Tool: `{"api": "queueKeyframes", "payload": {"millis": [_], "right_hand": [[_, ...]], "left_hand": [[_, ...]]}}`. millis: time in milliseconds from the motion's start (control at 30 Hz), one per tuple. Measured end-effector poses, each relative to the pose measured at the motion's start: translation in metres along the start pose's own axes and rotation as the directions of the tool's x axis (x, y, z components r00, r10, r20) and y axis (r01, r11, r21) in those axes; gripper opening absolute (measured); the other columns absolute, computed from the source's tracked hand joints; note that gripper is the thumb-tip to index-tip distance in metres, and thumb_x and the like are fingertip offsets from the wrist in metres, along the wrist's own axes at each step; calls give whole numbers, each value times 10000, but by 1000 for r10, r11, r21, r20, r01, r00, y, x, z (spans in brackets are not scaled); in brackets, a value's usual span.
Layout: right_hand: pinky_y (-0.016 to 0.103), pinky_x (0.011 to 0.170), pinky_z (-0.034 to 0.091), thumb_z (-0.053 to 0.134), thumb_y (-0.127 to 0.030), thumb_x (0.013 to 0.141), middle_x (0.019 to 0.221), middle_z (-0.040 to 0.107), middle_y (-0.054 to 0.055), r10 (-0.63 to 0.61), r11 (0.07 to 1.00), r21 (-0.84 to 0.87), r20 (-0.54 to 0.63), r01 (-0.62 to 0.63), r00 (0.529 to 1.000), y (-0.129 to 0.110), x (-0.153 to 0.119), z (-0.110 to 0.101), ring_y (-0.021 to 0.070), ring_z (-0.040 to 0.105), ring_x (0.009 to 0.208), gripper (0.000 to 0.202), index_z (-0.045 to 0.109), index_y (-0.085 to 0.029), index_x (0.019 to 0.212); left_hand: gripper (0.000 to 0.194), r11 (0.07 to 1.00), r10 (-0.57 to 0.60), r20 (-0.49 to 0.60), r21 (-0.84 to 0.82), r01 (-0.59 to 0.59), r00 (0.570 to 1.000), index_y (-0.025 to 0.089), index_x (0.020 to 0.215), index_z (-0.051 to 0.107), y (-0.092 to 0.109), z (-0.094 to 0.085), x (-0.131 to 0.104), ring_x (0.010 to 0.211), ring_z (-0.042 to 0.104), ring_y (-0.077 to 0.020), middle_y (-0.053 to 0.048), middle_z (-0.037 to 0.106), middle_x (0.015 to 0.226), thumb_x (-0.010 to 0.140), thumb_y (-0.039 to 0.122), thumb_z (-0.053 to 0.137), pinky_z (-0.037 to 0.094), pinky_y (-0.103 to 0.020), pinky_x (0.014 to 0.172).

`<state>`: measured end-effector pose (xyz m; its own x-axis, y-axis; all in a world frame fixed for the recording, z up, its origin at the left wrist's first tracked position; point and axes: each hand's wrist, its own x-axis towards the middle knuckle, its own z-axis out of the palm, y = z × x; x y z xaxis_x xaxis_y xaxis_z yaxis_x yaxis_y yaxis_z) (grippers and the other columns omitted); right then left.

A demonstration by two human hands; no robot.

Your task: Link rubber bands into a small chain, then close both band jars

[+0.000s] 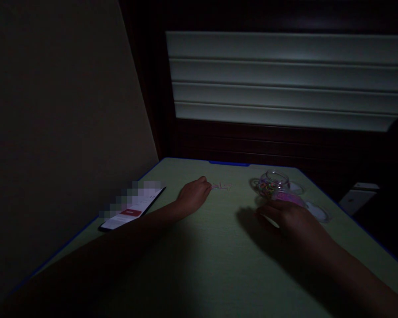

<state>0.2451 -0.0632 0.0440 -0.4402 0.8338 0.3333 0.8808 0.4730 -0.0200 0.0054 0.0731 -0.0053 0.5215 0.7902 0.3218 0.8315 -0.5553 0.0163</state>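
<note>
My left hand [194, 194] rests on the table with its fingers pinched together. Right at its fingertips lies a small line of thin, pinkish pieces [222, 186]; whether the fingers grip one of them is too dark to see. My right hand [290, 218] is curled, thumb and fingers drawn together, just in front of a clear container with pink contents [288, 198]. Anything between those fingers is hidden. Behind that container stands a clear open jar [273, 182] holding small multicoloured pieces. A clear round lid [317, 212] lies to the right of the pink container.
A phone [132, 212] with a lit screen lies along the left side of the pale green table [212, 256], which has a blue edge. Past the right edge is a white device [358, 196]. A wall closes in the left, and a dark panel with pale slats [278, 79] stands behind.
</note>
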Motion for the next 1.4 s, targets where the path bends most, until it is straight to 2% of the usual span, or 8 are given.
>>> {"api": "queueKeyframes", "payload": {"millis": [333, 767, 1067, 1400], "right_hand": [[265, 616, 394, 426, -210, 862, 774, 627, 53, 4, 1000, 11, 5, -4, 1000, -1, 1, -1, 153, 580, 692, 226, 621, -194, 749], [288, 601, 390, 421, -219, 859, 757, 614, 55, -13, 1000, 9, 5, 13, 1000, 2, 0, 3, 161, 564, 675, 223, 627, -192, 779], [294, 612, 383, 409, -236, 873, 768, 609, 51, 9, 1000, 6, 25, -9, 1000, 2, 0, 3, 166, 563, 685, 235, 640, -198, 855], [258, 593, 349, 433, -214, 863, 749, 602, 37, 15, 1000, -12, 12, -15, 1000, 2, 0, 0, 145, 550, 663, 207, 623, -191, 785]], "left_hand": [[281, 1000, 5, 15, -13, -5, 1000, 193, 943, 619, -1, 0, 0, 824, 568, -150, -36, 556, 932, 919, 280, 353, 413, -249, 707], [292, 1000, -24, 43, -1, 24, 999, 206, 952, 618, 0, 5, 3, 775, 569, -148, -35, 547, 935, 922, 282, 338, 394, -249, 654], [287, 999, -31, 27, -27, 32, 999, 195, 967, 618, 3, 1, 1, 828, 570, -152, -37, 550, 941, 921, 251, 339, 407, -254, 716], [259, 992, -92, -14, -83, 90, 996, 211, 1015, 583, 13, -9, -4, 863, 570, -150, -43, 538, 1009, 912, 212, 344, 421, -245, 740]]}}
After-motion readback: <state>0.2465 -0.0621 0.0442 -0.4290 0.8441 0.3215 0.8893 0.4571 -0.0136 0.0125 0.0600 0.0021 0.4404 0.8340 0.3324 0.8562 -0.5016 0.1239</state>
